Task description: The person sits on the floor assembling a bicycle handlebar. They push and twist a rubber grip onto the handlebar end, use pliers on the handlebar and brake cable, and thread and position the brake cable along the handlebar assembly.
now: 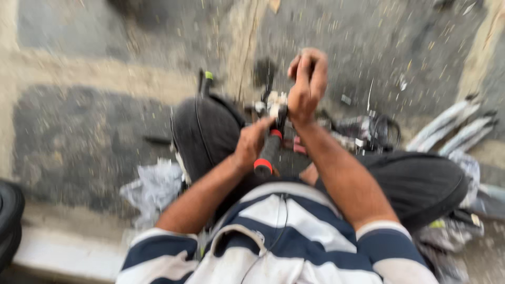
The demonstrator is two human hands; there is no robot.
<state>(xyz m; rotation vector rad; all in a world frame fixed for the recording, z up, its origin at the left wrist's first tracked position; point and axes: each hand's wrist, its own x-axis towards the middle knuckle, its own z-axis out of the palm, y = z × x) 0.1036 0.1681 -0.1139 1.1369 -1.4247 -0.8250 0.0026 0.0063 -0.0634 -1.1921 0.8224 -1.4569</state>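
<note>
My left hand [251, 141] grips a tool with a black handle and red bands [269, 152], its tip pointing up into a small white and metal part [274, 102]. My right hand [307, 83] is closed above and to the right of that part, fingers curled on something that blur hides. Both hands are held over my lap, above my dark trousers [208, 131]. The whole picture is smeared by motion.
Dusty dark pavement with pale strips lies in front. A crumpled grey bag [152, 186] sits at my left knee. A tangle of black cables and parts [368, 131] and pale long pieces [455, 126] lie on the right. A black tyre edge [8, 215] shows far left.
</note>
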